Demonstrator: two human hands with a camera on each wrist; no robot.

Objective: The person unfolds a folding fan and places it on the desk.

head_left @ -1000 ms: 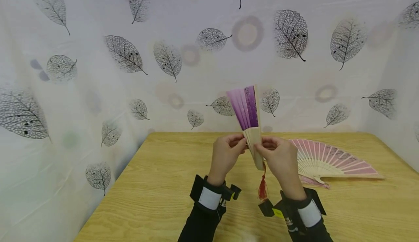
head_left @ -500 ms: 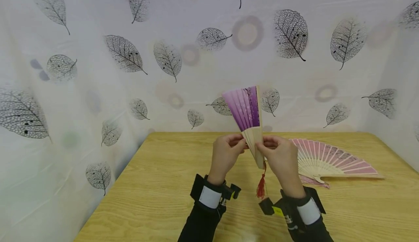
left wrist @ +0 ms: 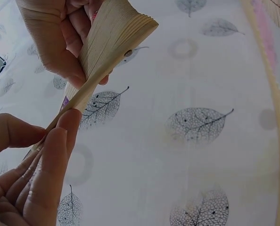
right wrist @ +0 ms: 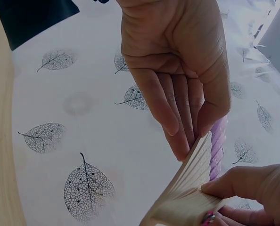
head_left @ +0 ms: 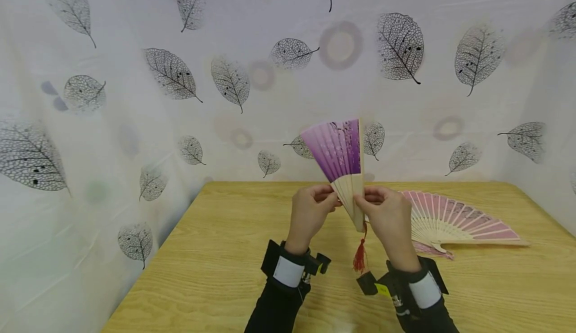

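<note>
Purple folding fan, held up over the table, wooden ribs pinched by left hand and right hand, looks light, its pleated leaf easily torn, so best gripped by the outer guards.

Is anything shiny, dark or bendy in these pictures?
Head view: a faint shine low down on the yellow wood-grain table; left wrist view: that table's edge seems bowed; right wrist view: the bare left hand looks shaded against white leaf-patterned cloth.
</note>
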